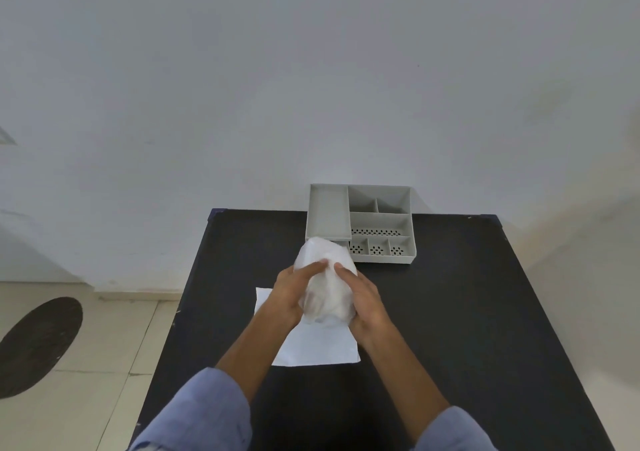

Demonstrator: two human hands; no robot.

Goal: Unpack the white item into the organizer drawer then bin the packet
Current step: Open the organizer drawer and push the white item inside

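Centrally, both hands clasp a clear plastic packet over a black table.

Table point(450, 312) fills the lower frame; grey organizer point(360, 222) top centre; white sheet point(322, 350) beneath; packet point(325, 277) gripped between left hand point(291, 294) and right hand point(367, 303).

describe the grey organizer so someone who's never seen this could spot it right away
Start at the black table and look to its far edge, against the pale wall. The grey organizer sits there, just beyond the two hands holding a clear packet. It is the only rigid box in view, split into open compartments, some with perforated floors.
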